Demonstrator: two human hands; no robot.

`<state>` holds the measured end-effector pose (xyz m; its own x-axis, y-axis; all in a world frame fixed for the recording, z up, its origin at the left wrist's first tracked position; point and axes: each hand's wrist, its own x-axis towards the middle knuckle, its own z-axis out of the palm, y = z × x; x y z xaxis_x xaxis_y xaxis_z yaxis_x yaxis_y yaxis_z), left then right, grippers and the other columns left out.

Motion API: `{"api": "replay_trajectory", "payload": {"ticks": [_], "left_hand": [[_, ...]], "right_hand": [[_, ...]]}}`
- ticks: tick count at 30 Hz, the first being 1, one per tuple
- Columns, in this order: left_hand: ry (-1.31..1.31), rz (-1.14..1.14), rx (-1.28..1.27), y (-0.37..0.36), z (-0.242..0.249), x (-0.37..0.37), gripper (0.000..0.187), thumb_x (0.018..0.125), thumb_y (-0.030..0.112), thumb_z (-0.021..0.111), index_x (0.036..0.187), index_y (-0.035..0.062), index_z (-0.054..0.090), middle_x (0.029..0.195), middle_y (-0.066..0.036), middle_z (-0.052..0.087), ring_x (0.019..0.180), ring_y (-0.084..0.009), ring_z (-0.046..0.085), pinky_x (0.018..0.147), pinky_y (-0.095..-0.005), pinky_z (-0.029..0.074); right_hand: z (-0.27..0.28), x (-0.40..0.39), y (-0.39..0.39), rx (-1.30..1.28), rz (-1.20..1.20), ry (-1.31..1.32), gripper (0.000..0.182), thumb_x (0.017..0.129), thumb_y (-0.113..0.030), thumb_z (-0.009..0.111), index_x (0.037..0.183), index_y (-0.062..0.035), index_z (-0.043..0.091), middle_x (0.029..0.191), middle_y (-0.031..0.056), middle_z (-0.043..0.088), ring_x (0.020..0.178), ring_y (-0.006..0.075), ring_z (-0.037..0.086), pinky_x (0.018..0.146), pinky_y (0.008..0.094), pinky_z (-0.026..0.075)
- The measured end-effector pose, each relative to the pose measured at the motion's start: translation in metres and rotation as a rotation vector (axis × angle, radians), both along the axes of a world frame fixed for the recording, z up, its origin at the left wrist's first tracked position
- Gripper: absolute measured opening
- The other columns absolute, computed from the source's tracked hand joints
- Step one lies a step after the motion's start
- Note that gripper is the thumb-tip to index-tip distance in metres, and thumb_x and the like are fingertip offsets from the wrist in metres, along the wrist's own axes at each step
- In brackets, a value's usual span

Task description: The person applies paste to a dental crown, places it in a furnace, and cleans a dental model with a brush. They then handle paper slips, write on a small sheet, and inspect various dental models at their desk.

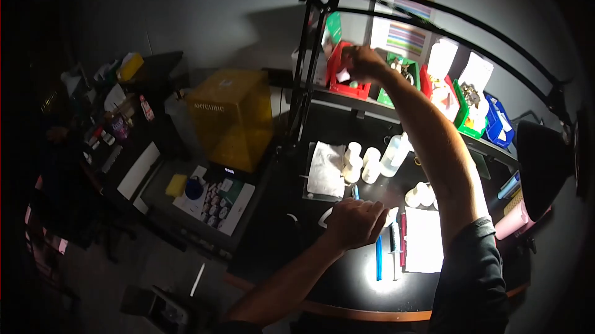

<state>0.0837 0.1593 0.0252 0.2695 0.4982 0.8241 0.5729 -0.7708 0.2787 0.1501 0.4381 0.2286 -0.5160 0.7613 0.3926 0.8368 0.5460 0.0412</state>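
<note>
A dim workshop seen from a head-worn camera looking down on a dark, round-edged bench lit by a lamp at the right. The right hand is stretched up and away to a shelf at the back, its fingers curled at the front of a red bin, touching it or something small inside; the grip looks partly closed, but whether it holds anything cannot be told. The left hand rests low on the bench, fingers folded together over a small whitish object that peeks out on the far side; it seems clamped lightly on it, though the object is too hidden to name.

Just beside the left hand lie a blue tool, a syringe and a red pen, side by side, next to a white sheet. Behind them stand small white bottles and a clear bottle, with a white cloth on a tray. Green bins and a blue bin continue the shelf row; a yellow-hooded printer stands to the left.

Judging by this, the work looks early or midway: tools are laid out, and a part seems to be in the course of being fetched from the bin; nothing finished is visible.
</note>
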Motion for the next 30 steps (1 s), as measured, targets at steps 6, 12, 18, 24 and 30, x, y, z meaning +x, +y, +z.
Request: {"api": "replay_trajectory", "payload": {"ticks": [6,12,18,24,30], "left_hand": [[-0.002,-0.014,0.022,0.003,0.0,-0.003,0.025,0.093,0.018,0.067,0.072,0.0101,0.058,0.052,-0.003,0.053,0.041,-0.0184,0.055,0.046,-0.0346,0.046],[0.004,-0.023,-0.011,0.003,-0.003,-0.002,0.025,0.094,0.018,0.066,0.072,0.0095,0.059,0.052,-0.003,0.053,0.041,-0.0184,0.056,0.046,-0.0349,0.047],[0.012,-0.02,-0.037,0.003,-0.003,-0.002,0.026,0.094,0.019,0.065,0.072,0.0089,0.058,0.053,-0.004,0.055,0.042,-0.0196,0.058,0.048,-0.036,0.049],[0.047,-0.024,-0.083,0.004,-0.006,-0.003,0.025,0.094,0.017,0.065,0.071,0.0092,0.057,0.053,-0.005,0.055,0.043,-0.0215,0.059,0.05,-0.0384,0.051],[0.054,-0.015,-0.092,0.005,-0.008,-0.002,0.025,0.094,0.018,0.064,0.071,0.0091,0.058,0.053,-0.005,0.057,0.044,-0.0217,0.061,0.051,-0.039,0.052]], "right_hand": [[0.011,0.002,0.038,0.111,-0.026,0.179,0.02,0.081,-0.015,0.073,0.099,-0.0062,0.073,0.091,0.0133,0.078,0.091,0.0289,0.076,0.082,0.0378,0.061],[0.017,0.005,0.028,-0.137,0.011,0.287,0.012,0.082,-0.014,0.075,0.092,-0.0065,0.074,0.089,0.0116,0.077,0.085,0.0232,0.076,0.077,0.0344,0.06],[0.014,0.005,0.004,-0.154,0.075,0.246,0.026,0.081,-0.017,0.082,0.104,-0.0087,0.075,0.096,0.0121,0.077,0.084,0.021,0.076,0.073,0.0329,0.06],[0.013,0.0,0.003,-0.079,0.029,0.066,0.031,0.08,-0.025,0.086,0.107,-0.0118,0.078,0.101,0.012,0.077,0.095,0.0265,0.076,0.085,0.0367,0.06],[0.009,0.008,0.015,0.032,0.051,0.34,0.019,0.086,-0.025,0.081,0.096,-0.0093,0.078,0.097,0.0159,0.078,0.091,0.031,0.076,0.084,0.0374,0.059]]}}
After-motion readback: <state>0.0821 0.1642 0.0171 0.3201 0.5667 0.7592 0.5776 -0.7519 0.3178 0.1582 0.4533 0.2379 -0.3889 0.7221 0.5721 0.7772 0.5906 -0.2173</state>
